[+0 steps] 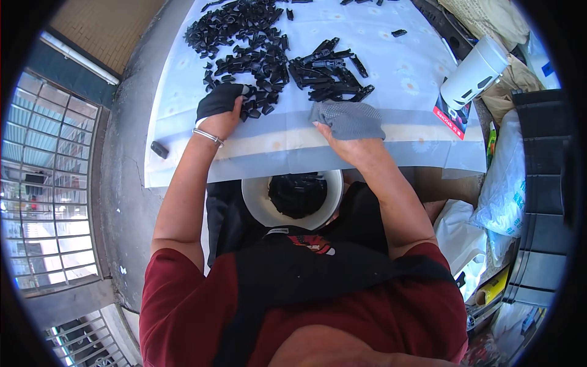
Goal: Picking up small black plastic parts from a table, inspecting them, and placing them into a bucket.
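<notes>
My left hand, in a black fingerless-looking glove with a bracelet at the wrist, is at the near edge of a heap of small black plastic pieces. Its fingers curl in toward the thumb among the nearest pieces; whatever they grip is hidden. To the right, my right hand wears a grey knitted glove and rests low over the table's near side. Its fingers are bent together, and anything in them is out of sight. Just beyond it lies a looser pile of long black plastic parts.
A white bucket holding black pieces sits between my legs, below the edge of the covered table. At right stand a white bottle-shaped device on a red-and-black card and several plastic bags. One black object lies at the left edge.
</notes>
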`<state>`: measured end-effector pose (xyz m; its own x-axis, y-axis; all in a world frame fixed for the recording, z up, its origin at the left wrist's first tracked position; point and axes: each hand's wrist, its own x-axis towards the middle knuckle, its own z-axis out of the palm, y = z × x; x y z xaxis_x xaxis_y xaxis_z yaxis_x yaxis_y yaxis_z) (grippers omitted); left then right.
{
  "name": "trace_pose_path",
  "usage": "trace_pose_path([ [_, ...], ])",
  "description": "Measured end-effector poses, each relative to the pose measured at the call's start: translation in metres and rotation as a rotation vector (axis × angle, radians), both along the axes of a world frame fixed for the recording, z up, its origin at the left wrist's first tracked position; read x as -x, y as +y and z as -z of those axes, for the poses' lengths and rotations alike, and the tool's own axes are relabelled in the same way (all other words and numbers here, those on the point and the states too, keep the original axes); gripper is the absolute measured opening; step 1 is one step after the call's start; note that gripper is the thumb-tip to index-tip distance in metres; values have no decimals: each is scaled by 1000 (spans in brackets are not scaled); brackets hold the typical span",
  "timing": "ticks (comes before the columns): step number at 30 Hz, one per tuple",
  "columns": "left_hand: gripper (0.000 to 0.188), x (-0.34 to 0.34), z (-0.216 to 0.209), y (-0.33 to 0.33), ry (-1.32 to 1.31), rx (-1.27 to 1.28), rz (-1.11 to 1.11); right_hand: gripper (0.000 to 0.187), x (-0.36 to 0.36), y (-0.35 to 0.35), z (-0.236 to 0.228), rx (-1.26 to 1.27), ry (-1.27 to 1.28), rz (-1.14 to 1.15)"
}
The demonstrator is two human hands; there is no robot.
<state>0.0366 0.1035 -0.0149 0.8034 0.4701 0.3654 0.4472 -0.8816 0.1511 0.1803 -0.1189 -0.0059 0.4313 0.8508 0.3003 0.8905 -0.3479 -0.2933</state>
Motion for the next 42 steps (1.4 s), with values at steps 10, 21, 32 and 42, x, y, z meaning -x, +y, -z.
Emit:
trace_pose_path([
  [10, 28, 14, -13, 10, -141, 166, -186, 27, -4, -3, 4, -8, -129, -78],
  [21, 15, 11, -13, -42, -555, 1143, -40, 24, 0, 1, 12, -286, 105, -214],
  [32, 31, 13, -7, -108, -279, 1248, 297, 30, 14, -8, 7, -146, 377, -470],
  [42, 40, 18, 10, -125, -429, 1634, 94, 29, 29, -10, -6, -338, 614, -412],
])
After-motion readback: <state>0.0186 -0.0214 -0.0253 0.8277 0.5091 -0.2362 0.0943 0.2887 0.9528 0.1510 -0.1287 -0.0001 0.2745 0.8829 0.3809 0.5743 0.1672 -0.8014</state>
